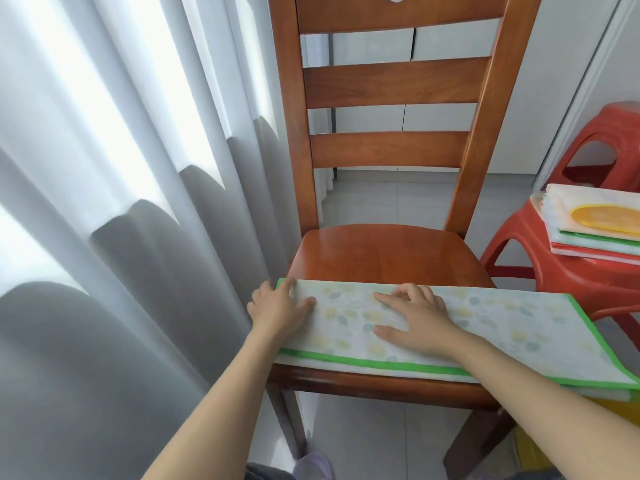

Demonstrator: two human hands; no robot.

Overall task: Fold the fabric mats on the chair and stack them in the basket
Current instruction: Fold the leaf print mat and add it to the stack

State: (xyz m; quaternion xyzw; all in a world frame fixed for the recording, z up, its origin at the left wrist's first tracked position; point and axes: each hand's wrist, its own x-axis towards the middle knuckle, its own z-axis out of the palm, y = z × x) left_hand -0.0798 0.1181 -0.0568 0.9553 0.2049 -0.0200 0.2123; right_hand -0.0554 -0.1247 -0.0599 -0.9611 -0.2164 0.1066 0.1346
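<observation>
Mat (519, 327) lying folded to a long strip along near edge of chair (381, 258), right end overhanging. Left hand (277, 311) at left end, fingers spread wide, pinning the corner; right hand (415, 322) flat mid-strip, fingers splayed, gripping nothing. Best now: keep left end pinned, sweep right palm rightward to flatten, then bring right end over to left, matching green borders before creasing. Folded stack (588, 233) waiting on stool (554, 271), far right. Basket not seen.

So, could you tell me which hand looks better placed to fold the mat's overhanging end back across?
Probably the right hand: it lies flat mid-mat, nearer the end overhanging the chair seat. The left hand pins the opposite corner.
</observation>
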